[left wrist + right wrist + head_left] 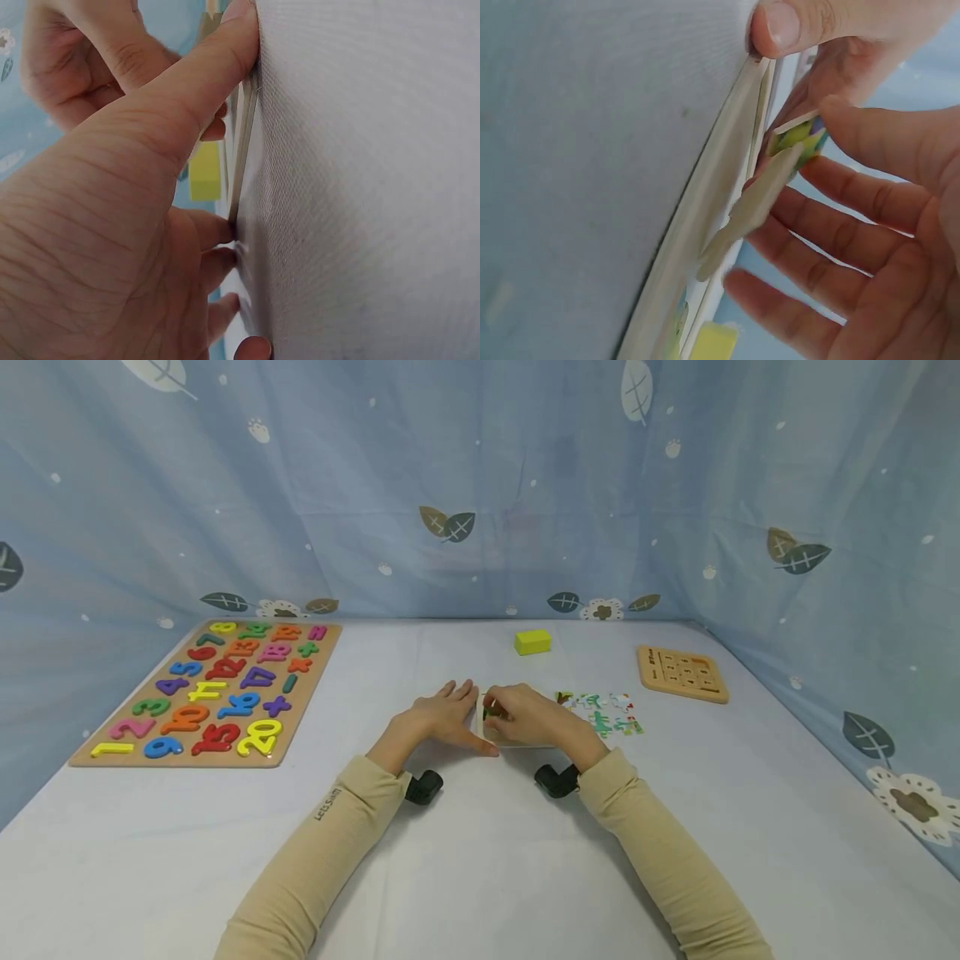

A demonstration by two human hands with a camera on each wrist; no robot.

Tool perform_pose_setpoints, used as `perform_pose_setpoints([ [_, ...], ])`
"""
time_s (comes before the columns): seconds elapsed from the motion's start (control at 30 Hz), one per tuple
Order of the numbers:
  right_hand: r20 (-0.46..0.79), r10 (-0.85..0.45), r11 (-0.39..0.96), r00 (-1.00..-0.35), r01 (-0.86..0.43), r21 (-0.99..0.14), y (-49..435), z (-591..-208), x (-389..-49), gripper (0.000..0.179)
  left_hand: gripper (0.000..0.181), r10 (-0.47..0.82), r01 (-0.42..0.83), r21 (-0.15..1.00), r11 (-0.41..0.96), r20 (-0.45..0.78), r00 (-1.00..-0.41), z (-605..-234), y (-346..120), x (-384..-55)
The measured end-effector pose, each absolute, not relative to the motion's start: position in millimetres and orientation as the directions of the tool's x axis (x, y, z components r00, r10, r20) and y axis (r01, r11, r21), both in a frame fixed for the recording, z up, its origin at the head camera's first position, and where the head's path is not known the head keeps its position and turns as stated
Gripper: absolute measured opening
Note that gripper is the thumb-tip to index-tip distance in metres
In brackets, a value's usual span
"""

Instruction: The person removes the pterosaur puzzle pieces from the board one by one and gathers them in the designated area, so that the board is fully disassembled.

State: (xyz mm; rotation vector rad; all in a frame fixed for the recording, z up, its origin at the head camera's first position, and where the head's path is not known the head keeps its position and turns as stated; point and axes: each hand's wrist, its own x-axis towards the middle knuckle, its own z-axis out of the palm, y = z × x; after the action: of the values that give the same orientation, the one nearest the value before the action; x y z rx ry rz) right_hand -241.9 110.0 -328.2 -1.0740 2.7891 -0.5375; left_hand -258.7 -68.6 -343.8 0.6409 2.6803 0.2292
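My left hand lies spread at the left edge of a thin wooden puzzle board, its thumb touching the near left corner. Above the board's left part, my right hand pinches a colourful jigsaw piece between thumb and fingers. Beneath that piece, another wooden jigsaw piece stands tilted over the board; whether the fingers also grip it I cannot tell. Right of the board lie several loose jigsaw pieces with green and red pictures. The right hand hides much of the board.
A yellow-green block stands behind the board. To the left lies a large wooden number board with coloured numerals. A small wooden number puzzle lies at the back right. A blue patterned curtain closes off the white table's back.
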Motion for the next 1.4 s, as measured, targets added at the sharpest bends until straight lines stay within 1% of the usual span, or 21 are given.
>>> perform_pose_setpoints([
  [0.23, 0.058, -0.657, 0.698, -0.752, -0.635, -0.332, 108.8, -327.9, -242.6, 0.022, 0.116, 0.459, 0.4, 0.233, 0.886, -0.322, -0.828, -344.3, -67.8, -259.4],
  [0.5, 0.042, -0.64, 0.708, -0.767, -0.61, -0.356, 108.3, -329.3, -242.8, 0.026, 0.115, 0.456, 0.395, 0.237, 0.888, -0.327, -0.828, -343.7, -67.3, -259.4],
  [0.83, 0.04, -0.639, 0.699, -0.768, -0.602, -0.387, 108.9, -328.3, -243.6, 0.028, 0.115, 0.454, 0.394, 0.235, 0.889, -0.328, -0.828, -342.1, -67.2, -258.3],
  [1.2, 0.035, -0.679, 0.67, -0.733, -0.639, -0.378, 120.0, -320.5, -242.3, 0.025, 0.116, 0.445, 0.383, 0.234, 0.893, -0.341, -0.828, -345.8, -66.9, -260.2],
  [1.4, 0.039, -0.696, 0.662, -0.717, -0.662, -0.353, 133.8, -315.2, -239.0, 0.024, 0.116, 0.443, 0.383, 0.232, 0.894, -0.334, -0.832, -344.3, -67.6, -259.3],
])
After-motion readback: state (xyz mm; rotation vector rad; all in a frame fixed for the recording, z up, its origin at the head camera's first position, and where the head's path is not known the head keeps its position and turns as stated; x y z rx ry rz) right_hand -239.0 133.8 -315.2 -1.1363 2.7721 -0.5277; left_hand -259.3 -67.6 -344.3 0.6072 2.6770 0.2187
